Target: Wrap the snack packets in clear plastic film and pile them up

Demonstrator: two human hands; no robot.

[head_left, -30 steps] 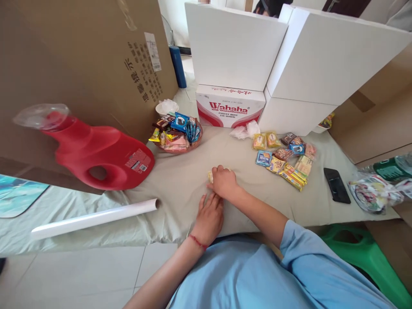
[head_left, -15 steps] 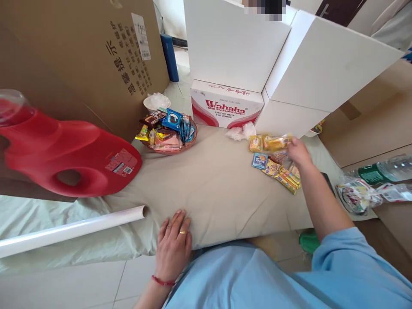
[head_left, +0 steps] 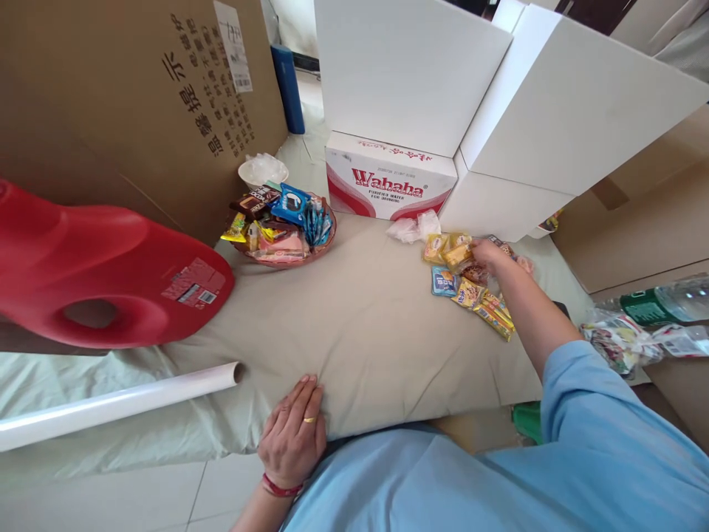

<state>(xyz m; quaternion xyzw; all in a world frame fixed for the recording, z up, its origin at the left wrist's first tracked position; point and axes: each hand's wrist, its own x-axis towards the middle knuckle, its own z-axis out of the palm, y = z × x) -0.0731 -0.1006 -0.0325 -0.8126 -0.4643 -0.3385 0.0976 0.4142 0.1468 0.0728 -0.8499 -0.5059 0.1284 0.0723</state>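
Observation:
My left hand (head_left: 293, 432) lies flat on the cloth at the near edge, fingers stretched out and holding nothing. At the right, my right hand (head_left: 487, 256) pinches a yellow snack packet (head_left: 459, 256) by its right end. Beside it lies another yellow packet (head_left: 436, 248). Just nearer to me are a blue snack packet (head_left: 444, 281), a yellow printed packet (head_left: 468, 292) and several slim yellow packets (head_left: 495, 314). A brown packet (head_left: 475, 275) lies just under my right hand, partly covered. My fingertips are partly hidden behind the hand.
A basket (head_left: 326, 247) of mixed snacks stands at the left, by a white bowl (head_left: 261, 170). A Wahaha carton (head_left: 391, 177) and white boxes (head_left: 515, 96) line the back. A red jug (head_left: 127, 273) and white tube (head_left: 127, 395) occupy the left; bottles (head_left: 670, 303) lie right.
My right hand has moved left with the yellow packet, bringing it down close to the other yellow packet. My left hand stays on the cloth. The view has shifted slightly.

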